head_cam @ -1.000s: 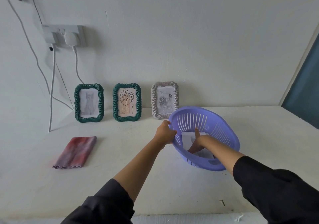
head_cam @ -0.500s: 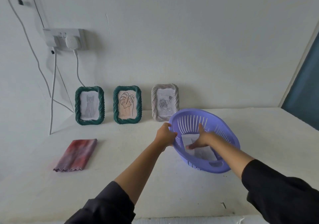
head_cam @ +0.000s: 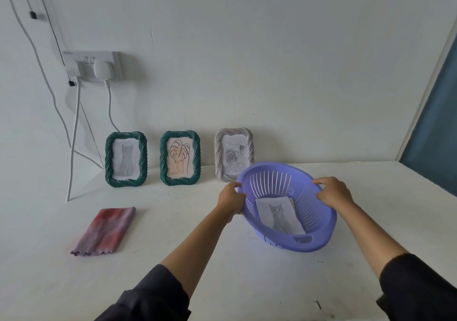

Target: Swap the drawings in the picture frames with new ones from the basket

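both hands grip the purple basket (head_cam: 324, 236) by its rim on the white bench (head_cam: 173, 221), the left hand (head_cam: 231, 200) curled over its left edge and the right hand (head_cam: 332, 193) over its right. a cat drawing (head_cam: 279, 215) lies inside the basket, which tilts toward the camera. behind it 3 frames stand against the wall, a green cat frame (head_cam: 126, 158), a green leaf frame (head_cam: 180, 157) and a grey rose frame (head_cam: 233, 153), with a folded red cloth (head_cam: 105, 230) well to the left.

a plain white wall (head_cam: 272, 61) rises behind a white tabletop (head_cam: 173, 234); a socket strip (head_cam: 91, 65) with white cables (head_cam: 74, 135) hangs left, a dark teal panel (head_cam: 435, 135) stands right.
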